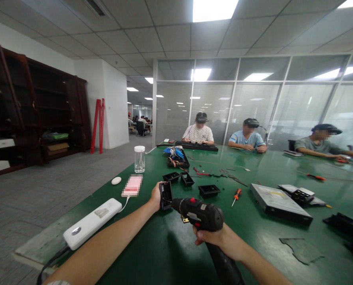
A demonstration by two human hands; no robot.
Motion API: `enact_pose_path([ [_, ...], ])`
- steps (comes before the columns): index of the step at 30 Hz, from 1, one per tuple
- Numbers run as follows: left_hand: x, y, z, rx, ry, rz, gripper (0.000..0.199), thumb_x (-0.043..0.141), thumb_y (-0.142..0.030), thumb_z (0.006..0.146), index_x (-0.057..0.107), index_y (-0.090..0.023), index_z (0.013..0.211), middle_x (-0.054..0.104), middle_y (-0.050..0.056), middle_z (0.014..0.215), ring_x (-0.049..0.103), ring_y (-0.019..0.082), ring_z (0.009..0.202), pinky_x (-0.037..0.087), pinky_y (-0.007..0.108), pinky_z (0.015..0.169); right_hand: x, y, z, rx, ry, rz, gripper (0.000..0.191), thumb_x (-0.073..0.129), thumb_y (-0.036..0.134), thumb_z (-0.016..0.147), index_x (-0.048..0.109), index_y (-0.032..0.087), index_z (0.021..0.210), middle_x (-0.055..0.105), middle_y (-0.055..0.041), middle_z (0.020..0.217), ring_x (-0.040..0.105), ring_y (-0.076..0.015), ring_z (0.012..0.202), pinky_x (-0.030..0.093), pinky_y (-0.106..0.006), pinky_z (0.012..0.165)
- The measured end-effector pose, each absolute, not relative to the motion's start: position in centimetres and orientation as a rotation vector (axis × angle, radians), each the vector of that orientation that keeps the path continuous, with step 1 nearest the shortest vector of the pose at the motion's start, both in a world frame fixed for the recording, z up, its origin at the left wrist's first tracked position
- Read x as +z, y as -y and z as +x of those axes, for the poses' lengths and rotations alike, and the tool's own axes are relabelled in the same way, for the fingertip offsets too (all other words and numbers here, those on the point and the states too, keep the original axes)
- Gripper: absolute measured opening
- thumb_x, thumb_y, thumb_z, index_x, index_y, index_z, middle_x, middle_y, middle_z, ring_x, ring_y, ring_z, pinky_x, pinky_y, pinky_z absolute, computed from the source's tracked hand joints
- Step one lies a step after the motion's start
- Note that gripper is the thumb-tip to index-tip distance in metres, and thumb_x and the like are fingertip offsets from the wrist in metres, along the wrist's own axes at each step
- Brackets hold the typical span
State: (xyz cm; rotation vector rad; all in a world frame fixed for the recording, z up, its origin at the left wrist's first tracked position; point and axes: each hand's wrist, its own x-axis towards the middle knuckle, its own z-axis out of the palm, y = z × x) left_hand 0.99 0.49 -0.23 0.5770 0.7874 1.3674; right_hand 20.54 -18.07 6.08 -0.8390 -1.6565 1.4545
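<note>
Green tabletop (200, 253), office (glass partition (212, 107) behind). Left hand (157, 196) grips black housing (166, 196); right hand (213, 236) clenched on drill (201, 213), bit at housing.

The long green desk (191, 241) has a smooth, glossy top. The black pistol-shaped power drill (203, 213) looks like mostly matt plastic. The flat rectangular grey box (279, 202) looks like dull metal; the long white rounded power strip (93, 223), smooth plastic.

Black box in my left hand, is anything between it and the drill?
Nothing visible stands between the black box and the drill: its tip is at the box's edge, though contact is unclear.
</note>
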Motion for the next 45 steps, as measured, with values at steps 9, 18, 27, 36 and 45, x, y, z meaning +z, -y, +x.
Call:
enact_pose_path([
  [9, -0.09, -0.05, 0.75, 1.348, -0.697, 0.586, 0.049, 0.039, -0.06, 0.069, 0.057, -0.014, 0.073, 0.056, 0.002, 0.052, 0.054, 0.016, 0.044, 0.04, 0.026, 0.043, 6.05, 18.04, 20.65, 1.446, 1.684, -0.837, 0.025, 0.06, 0.027, 0.069, 0.055, 0.013, 0.09, 0.048, -0.001, 0.074, 0.047, -0.0129, 0.067, 0.047, -0.034, 0.069],
  [18, -0.34, -0.46, 0.75, 1.347, -0.738, 0.568, 0.041, 0.045, -0.053, 0.069, 0.058, -0.014, 0.075, 0.055, 0.001, 0.051, 0.052, 0.016, 0.042, 0.04, 0.026, 0.042, 6.13, 18.05, 20.66, 1.43, 1.69, -0.848, 0.022, 0.06, 0.028, 0.07, 0.056, 0.013, 0.085, 0.049, -0.0009, 0.074, 0.049, -0.0134, 0.068, 0.047, -0.035, 0.069],
  [27, -0.75, -0.75, 0.94, 1.362, -0.784, 0.576, 0.026, 0.045, -0.039, 0.07, 0.057, -0.016, 0.072, 0.052, -0.001, 0.047, 0.05, 0.015, 0.039, 0.04, 0.026, 0.041, 6.05, 18.07, 20.57, 1.436, 1.677, -0.843, 0.022, 0.06, 0.027, 0.069, 0.056, 0.014, 0.086, 0.049, -0.0009, 0.074, 0.049, -0.0136, 0.068, 0.047, -0.035, 0.068],
  [36, -0.74, -0.78, 0.95, 1.372, -0.82, 0.579, 0.026, 0.044, -0.038, 0.071, 0.057, -0.016, 0.074, 0.053, -0.001, 0.048, 0.05, 0.015, 0.038, 0.04, 0.026, 0.041, 5.83, 17.96, 20.7, 1.438, 1.681, -0.842, 0.025, 0.06, 0.027, 0.069, 0.055, 0.014, 0.089, 0.048, -0.0006, 0.074, 0.047, -0.0133, 0.069, 0.048, -0.034, 0.068],
  [45, -0.49, -0.69, 0.95, 1.367, -0.781, 0.55, 0.025, 0.045, -0.036, 0.071, 0.058, -0.015, 0.074, 0.053, -0.001, 0.05, 0.05, 0.014, 0.039, 0.039, 0.025, 0.041, 6.05, 18.09, 20.61, 1.425, 1.678, -0.857, 0.026, 0.061, 0.029, 0.068, 0.055, 0.014, 0.088, 0.049, -0.0007, 0.074, 0.048, -0.0134, 0.068, 0.048, -0.034, 0.068],
])
